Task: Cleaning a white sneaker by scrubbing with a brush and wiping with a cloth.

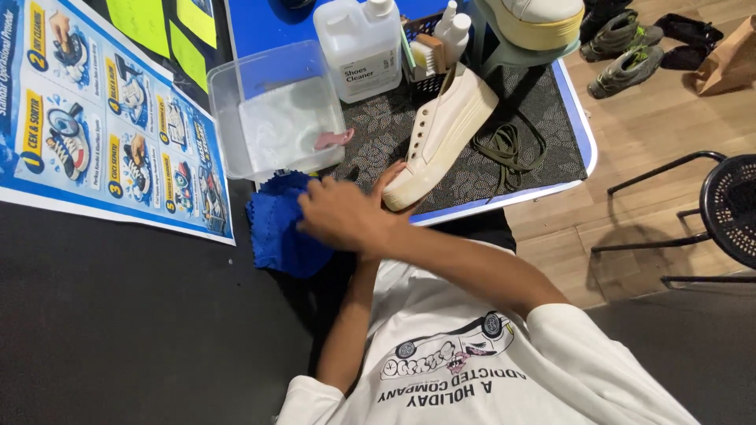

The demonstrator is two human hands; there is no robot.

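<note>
A cream platform sneaker (441, 134) without laces lies on its side on a dark patterned mat (543, 118). My arms are crossed. My right hand (339, 214) reaches left and presses into a crumpled blue cloth (279, 228) at the table's near edge. My left hand (391, 175) is mostly hidden under my right wrist; its fingers show at the sneaker's toe, holding it. Loose olive laces (504, 149) lie beside the sneaker.
A clear plastic tub (236, 94) of water with a pink item (335, 140) stands behind the cloth. Behind it are a white cleaner jug (358, 47), a basket of brushes and bottles (433, 55) and another cream shoe (539, 20). An illustrated poster (102, 118) lies left. Shoes (626, 47) and a black stool (728, 208) stand on the wooden floor.
</note>
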